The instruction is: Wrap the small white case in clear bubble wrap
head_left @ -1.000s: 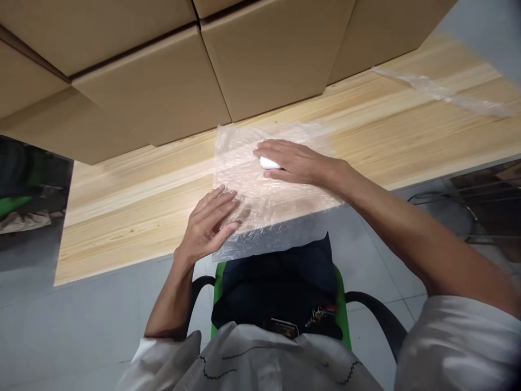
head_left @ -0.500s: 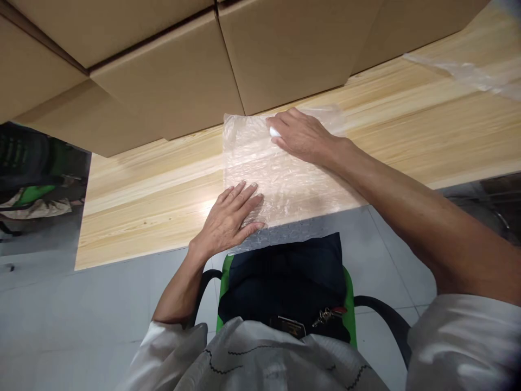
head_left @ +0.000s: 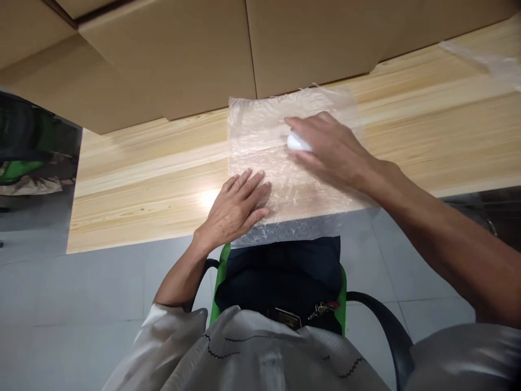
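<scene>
A clear sheet of bubble wrap (head_left: 260, 130) lies on the wooden table (head_left: 154, 179), its near end hanging over the front edge. My left hand (head_left: 238, 206) rests flat on the left near part of the sheet, fingers spread. Above the sheet's right half, my right hand (head_left: 329, 144) is closed around a smooth white rounded object (head_left: 299, 142). That object is mostly covered by the fingers and blurred, so its kind does not show.
Large cardboard boxes (head_left: 183, 60) stand along the table's back edge. Another piece of clear plastic (head_left: 484, 62) lies at the far right. Below me is a green chair (head_left: 222, 271) with black armrests (head_left: 386, 320).
My right hand has moved right and nearer to me with the white object. The left hand keeps its place on the bubble wrap. The view has shifted slightly.
</scene>
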`<action>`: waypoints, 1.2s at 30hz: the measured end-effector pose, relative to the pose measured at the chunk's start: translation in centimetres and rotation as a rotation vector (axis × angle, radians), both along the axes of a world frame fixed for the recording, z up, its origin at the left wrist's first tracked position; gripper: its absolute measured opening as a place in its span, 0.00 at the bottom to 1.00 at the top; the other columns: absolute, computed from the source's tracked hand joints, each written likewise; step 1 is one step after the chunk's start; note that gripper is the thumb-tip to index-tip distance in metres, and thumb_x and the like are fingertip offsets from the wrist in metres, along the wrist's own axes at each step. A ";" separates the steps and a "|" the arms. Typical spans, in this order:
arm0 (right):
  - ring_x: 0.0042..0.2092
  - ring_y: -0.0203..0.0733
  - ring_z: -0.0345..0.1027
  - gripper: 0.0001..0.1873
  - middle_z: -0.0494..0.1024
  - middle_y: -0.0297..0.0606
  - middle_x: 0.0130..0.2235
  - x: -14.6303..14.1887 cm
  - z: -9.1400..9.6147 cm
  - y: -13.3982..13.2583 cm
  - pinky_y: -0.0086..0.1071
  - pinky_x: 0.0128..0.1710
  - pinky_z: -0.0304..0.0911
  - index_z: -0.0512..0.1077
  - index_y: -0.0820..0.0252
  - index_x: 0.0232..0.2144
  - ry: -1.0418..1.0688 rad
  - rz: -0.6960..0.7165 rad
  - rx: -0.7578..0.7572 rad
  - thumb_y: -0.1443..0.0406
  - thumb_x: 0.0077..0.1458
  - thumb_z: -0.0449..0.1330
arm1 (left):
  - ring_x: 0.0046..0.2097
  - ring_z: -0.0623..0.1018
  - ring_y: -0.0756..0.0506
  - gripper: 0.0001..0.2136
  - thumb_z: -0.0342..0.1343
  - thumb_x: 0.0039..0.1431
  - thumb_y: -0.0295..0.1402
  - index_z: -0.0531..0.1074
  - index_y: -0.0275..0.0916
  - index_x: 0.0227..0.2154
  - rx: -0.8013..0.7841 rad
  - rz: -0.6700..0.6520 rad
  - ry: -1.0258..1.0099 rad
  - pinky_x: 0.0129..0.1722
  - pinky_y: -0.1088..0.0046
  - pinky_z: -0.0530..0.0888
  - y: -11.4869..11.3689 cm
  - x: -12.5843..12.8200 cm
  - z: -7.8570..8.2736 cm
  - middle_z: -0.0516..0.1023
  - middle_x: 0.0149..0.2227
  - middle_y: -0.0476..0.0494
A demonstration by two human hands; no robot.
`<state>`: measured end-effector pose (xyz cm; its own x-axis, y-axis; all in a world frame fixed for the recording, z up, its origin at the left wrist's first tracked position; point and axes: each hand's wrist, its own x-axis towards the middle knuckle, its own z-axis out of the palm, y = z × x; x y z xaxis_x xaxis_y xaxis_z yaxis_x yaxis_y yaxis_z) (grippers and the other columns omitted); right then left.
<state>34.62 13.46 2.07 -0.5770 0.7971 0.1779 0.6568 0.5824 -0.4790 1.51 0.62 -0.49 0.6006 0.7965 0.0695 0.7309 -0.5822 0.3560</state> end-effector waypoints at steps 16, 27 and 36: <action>0.80 0.80 0.75 0.38 0.84 0.45 0.81 2.7 -1.7 -2.8 0.80 0.80 0.73 0.73 0.44 0.88 0.098 -0.001 -0.067 0.46 0.84 0.63 | 0.95 0.64 0.25 0.33 0.53 0.94 0.56 0.69 0.50 0.91 0.014 0.095 -0.021 0.94 0.34 0.63 0.2 -0.3 -0.5 0.69 0.93 0.33; 0.70 0.73 0.89 0.23 0.95 0.45 0.66 10.4 -3.5 -6.6 0.79 0.75 0.80 0.90 0.40 0.65 0.218 -0.139 0.116 0.47 0.89 0.57 | 0.94 0.67 0.26 0.33 0.55 0.93 0.58 0.72 0.52 0.89 0.017 0.104 -0.066 0.94 0.32 0.63 0.1 -0.8 -0.3 0.72 0.91 0.32; 0.72 0.70 0.89 0.21 0.95 0.38 0.67 11.8 -3.8 -8.4 0.79 0.77 0.80 0.90 0.34 0.66 0.226 -0.168 0.094 0.47 0.87 0.60 | 0.89 0.76 0.27 0.31 0.55 0.92 0.61 0.77 0.54 0.85 0.044 0.106 -0.148 0.92 0.29 0.66 0.8 -1.1 0.4 0.80 0.85 0.34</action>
<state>46.37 5.05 -1.73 -0.3761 0.8519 0.3644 0.6302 0.5235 -0.5734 0.41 1.43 -0.13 0.4939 0.8492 0.1870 0.7304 -0.5218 0.4406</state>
